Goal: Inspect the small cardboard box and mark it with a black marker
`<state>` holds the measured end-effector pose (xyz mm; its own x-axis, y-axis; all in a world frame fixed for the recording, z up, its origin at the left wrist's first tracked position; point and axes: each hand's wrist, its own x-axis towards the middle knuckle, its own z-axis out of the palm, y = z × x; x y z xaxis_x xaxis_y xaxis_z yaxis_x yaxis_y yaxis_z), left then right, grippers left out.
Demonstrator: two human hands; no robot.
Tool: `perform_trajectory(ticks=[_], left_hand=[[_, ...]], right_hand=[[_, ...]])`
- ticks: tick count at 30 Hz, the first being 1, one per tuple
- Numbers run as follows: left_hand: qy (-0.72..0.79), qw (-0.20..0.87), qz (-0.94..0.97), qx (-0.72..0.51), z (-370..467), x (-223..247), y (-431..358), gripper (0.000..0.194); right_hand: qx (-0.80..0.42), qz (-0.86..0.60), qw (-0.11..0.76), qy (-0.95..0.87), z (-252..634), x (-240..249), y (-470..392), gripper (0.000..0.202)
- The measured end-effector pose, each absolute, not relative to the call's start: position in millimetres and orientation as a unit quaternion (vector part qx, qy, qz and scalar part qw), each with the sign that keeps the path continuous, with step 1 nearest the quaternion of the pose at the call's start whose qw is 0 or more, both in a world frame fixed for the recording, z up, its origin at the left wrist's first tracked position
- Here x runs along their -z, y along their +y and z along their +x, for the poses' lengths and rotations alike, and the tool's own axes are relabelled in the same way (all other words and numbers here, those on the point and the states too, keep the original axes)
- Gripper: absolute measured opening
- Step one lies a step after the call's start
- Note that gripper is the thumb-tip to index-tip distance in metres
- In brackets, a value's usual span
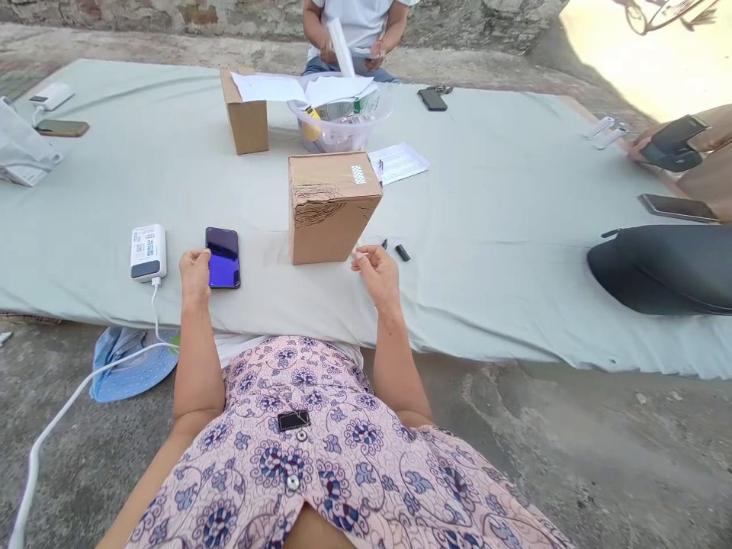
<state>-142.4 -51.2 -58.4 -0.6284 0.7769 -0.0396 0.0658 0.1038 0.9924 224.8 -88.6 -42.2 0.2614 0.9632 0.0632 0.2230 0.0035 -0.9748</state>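
My left hand (195, 273) is curled closed on the cloth, its thumb against the left edge of a dark smartphone (223, 258) lying face up with a bluish screen. At the lower right corner of an upright cardboard box (329, 221), my right hand (378, 278) has its thumb and fingertips pinched together. A small pale bit shows at those fingertips; I cannot make out what it is. Just behind this hand a dark pointed tip (384, 244) shows, and a black cap (402, 252) lies beside it. Dark scribbled lines and a checkered sticker mark the box.
A white power bank (149, 252) with a cable is left of the phone. Farther back are a second carton (248, 126), a filled plastic basin (325, 141) and a printed sheet (400, 162). A black cap-like item (657, 267) lies right. Another person (360, 27) sits opposite.
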Motion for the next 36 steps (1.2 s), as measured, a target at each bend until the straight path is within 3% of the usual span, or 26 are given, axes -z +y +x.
perform_trajectory(ticks=[2, 7, 16, 19, 28, 32, 36], left_hand=[[0.707, 0.278, 0.322, -0.565, -143.0, 53.1, -53.6, 0.007], [0.729, 0.102, 0.443, -0.512, -126.8, 20.7, -64.9, 0.042], [0.493, 0.093, 0.721, -0.478, -29.0, -38.1, -56.1, 0.074], [0.453, 0.088, 0.755, -0.465, -1.4, -43.6, -37.7, 0.073], [0.453, 0.143, 0.719, -0.507, 7.8, -19.0, -7.6, 0.045], [0.463, 0.158, 0.673, -0.554, 0.0, -13.5, -11.0, 0.048], [0.458, 0.239, 0.607, -0.604, 5.2, 8.9, -17.7, 0.057]], right_hand=[[-0.330, -0.611, 0.541, -0.474, 225.2, 44.1, -81.2, 0.031], [-0.254, -0.593, 0.609, -0.461, 225.6, 46.4, -58.8, 0.032], [-0.212, -0.568, 0.634, -0.480, 214.1, 69.5, -48.9, 0.045], [-0.226, -0.567, 0.617, -0.497, 213.6, 75.9, -50.7, 0.051], [-0.302, -0.577, 0.543, -0.531, 210.0, 80.6, -54.1, 0.068], [-0.232, -0.558, 0.598, -0.527, 214.9, 72.4, -60.2, 0.057], [-0.131, -0.534, 0.667, -0.503, 224.0, 63.1, -66.0, 0.047]])
